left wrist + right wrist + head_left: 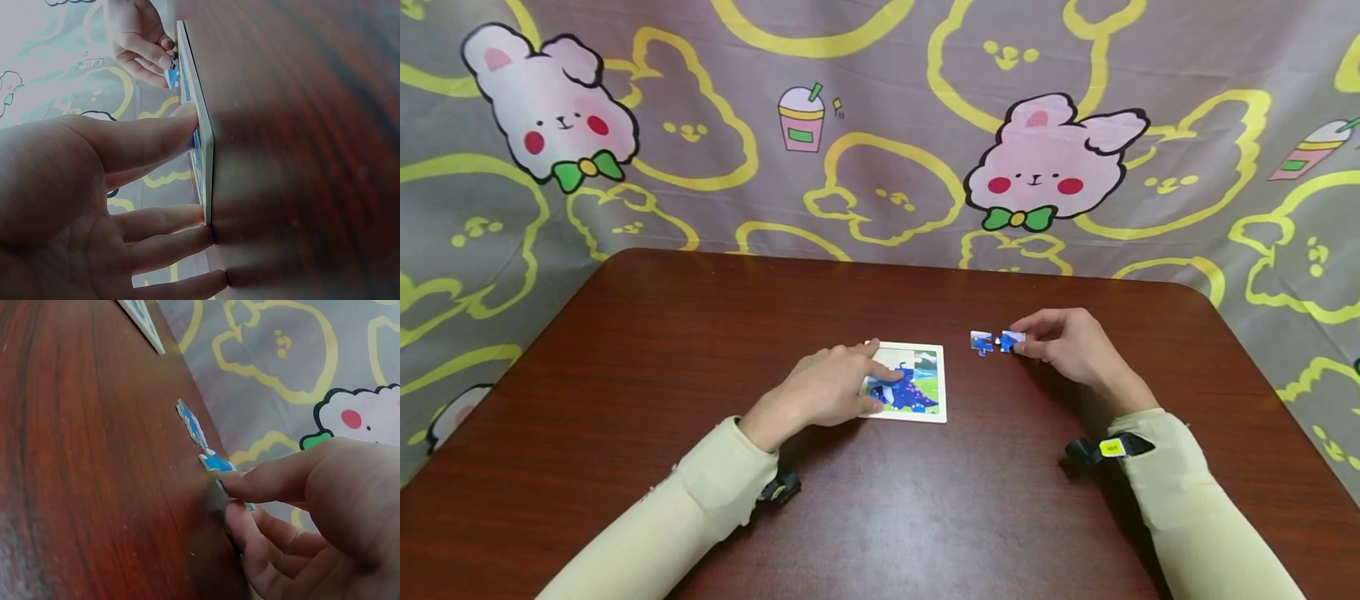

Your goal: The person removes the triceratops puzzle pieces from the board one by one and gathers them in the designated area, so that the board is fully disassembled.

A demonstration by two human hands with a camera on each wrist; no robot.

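Observation:
A white-framed jigsaw puzzle board (942,385) lies on the table, showing a blue dinosaur picture with a pale bare patch at its upper left. My left hand (827,385) rests on its left side, fingers extended and spread over the picture and edge; the left wrist view shows the fingertips touching the board (206,134). To the right of the board, my right hand (1078,354) pinches a blue jigsaw piece (217,464) between thumb and fingers, low over the table. Just left of that piece lies another jigsaw piece (981,341), blue and white.
The dark reddish-brown table (910,517) has a rounded far edge. Behind it hangs a grey curtain (880,108) printed with rabbits and yellow outlines. Each wrist carries a black strap, the right strap (1108,448) with a yellow label.

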